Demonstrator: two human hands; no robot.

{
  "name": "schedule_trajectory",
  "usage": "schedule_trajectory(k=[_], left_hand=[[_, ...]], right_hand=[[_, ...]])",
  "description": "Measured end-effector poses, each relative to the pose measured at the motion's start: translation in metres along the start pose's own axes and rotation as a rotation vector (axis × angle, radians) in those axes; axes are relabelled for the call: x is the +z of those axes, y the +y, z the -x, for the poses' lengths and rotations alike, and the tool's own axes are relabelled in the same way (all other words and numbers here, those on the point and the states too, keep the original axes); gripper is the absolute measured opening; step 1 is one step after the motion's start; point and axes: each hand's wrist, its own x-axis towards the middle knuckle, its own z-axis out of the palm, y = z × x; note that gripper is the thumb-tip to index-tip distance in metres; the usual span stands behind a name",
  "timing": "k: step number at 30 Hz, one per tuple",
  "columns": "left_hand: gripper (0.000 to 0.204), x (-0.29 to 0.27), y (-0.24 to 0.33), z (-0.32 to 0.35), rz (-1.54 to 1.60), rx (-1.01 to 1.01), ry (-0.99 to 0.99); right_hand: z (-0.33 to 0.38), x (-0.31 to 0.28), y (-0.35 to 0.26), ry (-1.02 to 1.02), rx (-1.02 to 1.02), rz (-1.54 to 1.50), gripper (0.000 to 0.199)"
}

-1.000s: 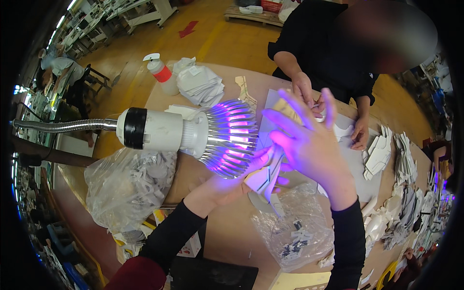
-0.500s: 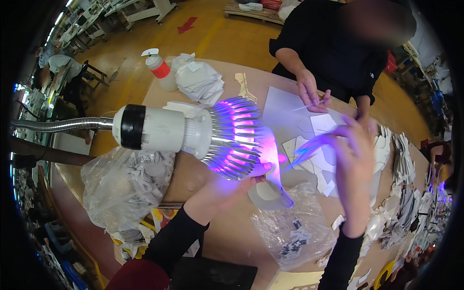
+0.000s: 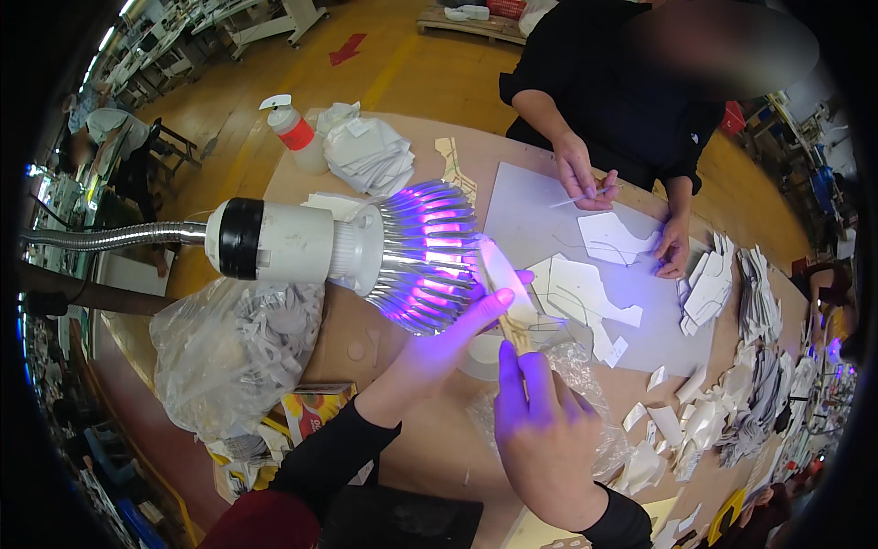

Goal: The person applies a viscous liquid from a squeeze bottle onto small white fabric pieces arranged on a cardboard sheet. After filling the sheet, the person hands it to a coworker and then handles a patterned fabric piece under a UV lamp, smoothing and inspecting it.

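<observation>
under the lamp (image 3: 366,252), white strip (image 3: 501,274) pinched upright, wooden stick (image 3: 514,331) below

The lamp (image 3: 366,252) hid part of the thin piece (image 3: 501,274) pinched in the left hand (image 3: 448,343). The right hand (image 3: 544,439) covered the lower end of a small wooden stick (image 3: 514,328). The far person's face (image 3: 722,46) was blurred, and both near forearms were cut off at the lower edge.
</observation>
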Motion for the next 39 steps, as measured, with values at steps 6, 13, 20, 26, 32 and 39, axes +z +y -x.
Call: schedule_trajectory(k=[6, 13, 20, 26, 32, 39], left_hand=[[0.041, -0.032, -0.029, 0.002, 0.221, -0.131, 0.188], [0.047, -0.027, -0.018, 0.010, 0.237, -0.022, 0.068], [0.045, -0.036, -0.016, 0.014, 0.189, 0.008, 0.060], [0.040, -0.019, -0.016, 0.023, 0.064, -0.007, 0.162], [0.029, -0.004, -0.004, 0.032, -0.039, -0.048, 0.124], [0.031, 0.005, -0.008, 0.031, -0.185, 0.141, 0.161]], right_hand=[[-0.009, 0.008, 0.005, 0.029, 0.065, -0.550, 0.039], [0.001, 0.054, -0.001, 0.019, 0.675, -1.087, 0.031], [0.013, 0.032, 0.022, -0.026, 0.765, -1.296, 0.020], [0.017, 0.025, 0.039, -0.126, 0.650, -1.149, 0.021], [0.006, 0.030, 0.040, 0.221, 0.217, -0.601, 0.026], [0.009, 0.045, 0.034, -0.219, 0.571, -1.248, 0.016]])
